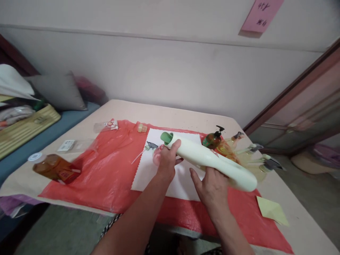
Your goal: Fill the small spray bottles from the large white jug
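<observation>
Reading clockwise about the paper (pixel 183 189), the jug (pixel 53 168) sits apart at 9 o'clock, likely leaving the hands room. The left hand (pixel 166 157) grips the bottle (pixel 204 154) near its 10 o'clock end, above the paper, apparently for aim. The right hand (pixel 214 188) props its 4 o'clock half, presumably bearing weight; thumb spread, other fingers hidden, closure indeterminable.
</observation>
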The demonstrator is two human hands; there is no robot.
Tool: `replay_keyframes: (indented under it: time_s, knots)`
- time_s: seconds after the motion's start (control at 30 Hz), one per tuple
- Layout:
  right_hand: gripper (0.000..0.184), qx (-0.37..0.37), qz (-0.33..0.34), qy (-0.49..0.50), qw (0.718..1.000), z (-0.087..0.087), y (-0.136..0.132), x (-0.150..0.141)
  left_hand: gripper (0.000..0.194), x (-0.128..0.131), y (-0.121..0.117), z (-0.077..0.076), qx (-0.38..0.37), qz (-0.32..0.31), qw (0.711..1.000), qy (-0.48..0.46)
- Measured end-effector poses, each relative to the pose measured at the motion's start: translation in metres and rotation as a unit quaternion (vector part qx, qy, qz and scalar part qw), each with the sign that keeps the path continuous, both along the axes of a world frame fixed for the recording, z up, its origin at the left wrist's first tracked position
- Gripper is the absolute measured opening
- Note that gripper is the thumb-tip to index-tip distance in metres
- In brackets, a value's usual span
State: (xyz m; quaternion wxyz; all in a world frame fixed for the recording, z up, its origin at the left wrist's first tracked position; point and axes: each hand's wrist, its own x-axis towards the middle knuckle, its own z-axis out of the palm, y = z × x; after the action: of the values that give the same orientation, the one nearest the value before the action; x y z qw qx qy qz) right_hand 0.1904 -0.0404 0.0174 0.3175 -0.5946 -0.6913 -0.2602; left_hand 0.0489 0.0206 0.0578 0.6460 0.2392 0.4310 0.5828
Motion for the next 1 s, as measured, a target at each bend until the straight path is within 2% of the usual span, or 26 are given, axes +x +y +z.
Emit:
replay_keyframes:
  time_s: [0.1, 0.17, 0.23, 0.33, 0.4, 0.47, 0.57, 0.67, 0.83, 0.93, 1.0]
  knots:
    - [0.073, 0.0, 0.032, 0.099, 0.995, -0.012, 0.01, 0.009, 0.05, -0.003, -0.001, 0.004, 0.06, -0.012, 0.998, -0.016]
    - [0.077, -0.011, 0.039, 0.196, 0.98, -0.015, 0.017, 0.016, 0.05, -0.006, 0.0, 0.006, 0.087, -0.02, 0.995, -0.034]
    - [0.082, -0.046, 0.031, 0.315, 0.947, -0.013, 0.022, 0.02, 0.051, -0.011, 0.003, 0.007, 0.089, -0.02, 0.995, -0.042]
    - [0.086, -0.117, 0.022, 0.467, 0.876, -0.008, 0.031, 0.021, 0.047, -0.023, 0.01, 0.008, 0.077, 0.022, 0.996, -0.029]
    - [0.084, -0.13, 0.032, 0.535, 0.834, -0.008, 0.039, 0.02, 0.04, -0.036, 0.015, 0.01, 0.071, 0.071, 0.995, -0.018]
    - [0.084, -0.114, 0.04, 0.574, 0.809, -0.012, 0.051, 0.02, 0.036, -0.052, 0.022, 0.012, 0.066, 0.114, 0.991, -0.016]
    - [0.086, -0.089, 0.033, 0.592, 0.8, -0.023, 0.07, 0.021, 0.034, -0.076, 0.03, 0.012, 0.068, 0.159, 0.985, -0.016]
    - [0.086, -0.085, 0.033, 0.6, 0.795, -0.033, 0.084, 0.022, 0.034, -0.095, 0.035, 0.006, 0.072, 0.175, 0.982, 0.005]
    - [0.088, -0.115, 0.041, 0.605, 0.787, -0.046, 0.091, 0.019, 0.034, -0.114, 0.036, -0.006, 0.072, 0.128, 0.985, 0.096]
    - [0.085, -0.141, 0.037, 0.598, 0.788, -0.052, 0.088, 0.022, 0.033, -0.128, 0.04, -0.013, 0.07, 0.123, 0.972, 0.19]
    - [0.083, -0.154, 0.034, 0.591, 0.791, -0.056, 0.084, 0.024, 0.034, -0.14, 0.046, -0.02, 0.064, 0.13, 0.942, 0.304]
